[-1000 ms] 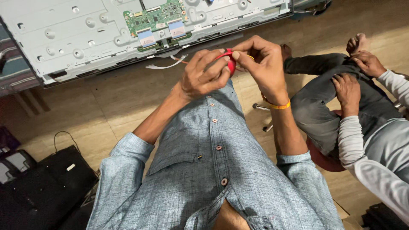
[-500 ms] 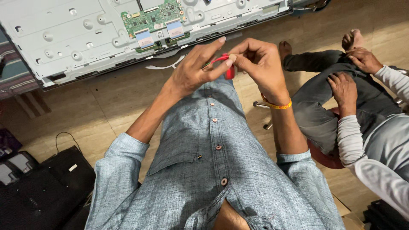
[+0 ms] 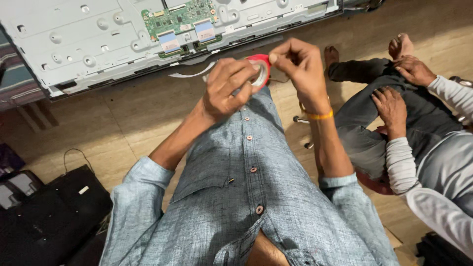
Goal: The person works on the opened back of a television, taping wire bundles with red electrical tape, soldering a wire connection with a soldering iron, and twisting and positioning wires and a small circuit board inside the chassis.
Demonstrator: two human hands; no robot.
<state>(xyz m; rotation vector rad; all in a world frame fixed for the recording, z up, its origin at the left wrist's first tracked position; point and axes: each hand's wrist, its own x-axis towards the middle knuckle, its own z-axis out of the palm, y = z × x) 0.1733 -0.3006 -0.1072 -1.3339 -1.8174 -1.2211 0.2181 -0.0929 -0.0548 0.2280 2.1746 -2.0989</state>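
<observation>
I see a red roll of tape point(image 3: 259, 70) held up in front of my chest, over the wooden floor point(image 3: 123, 123). It is between my two hands. My left hand point(image 3: 227, 88) is curled around the roll from the left, with the fingers bent over its side. My right hand point(image 3: 298, 66) is closed in a pinch at the top edge of the roll, thumb and finger pressed together. I cannot tell if a loose end of tape is in that pinch, since it is too small to see. There is an orange band point(image 3: 319, 116) on my right wrist.

Below my hands is my blue button shirt point(image 3: 256, 197). Just past the roll, on the floor, lies a big grey metal panel point(image 3: 88, 44) with a green circuit board point(image 3: 182, 17) on it. A thin white strip point(image 3: 189, 74) lies by the panel's edge.

On my right another person sits on the floor in dark trousers point(image 3: 364, 128). One of that person's hands point(image 3: 389, 106) rests on a knee, and the other hand point(image 3: 414, 69) is by a bare foot. A black bag point(image 3: 54, 212) sits low on my left.
</observation>
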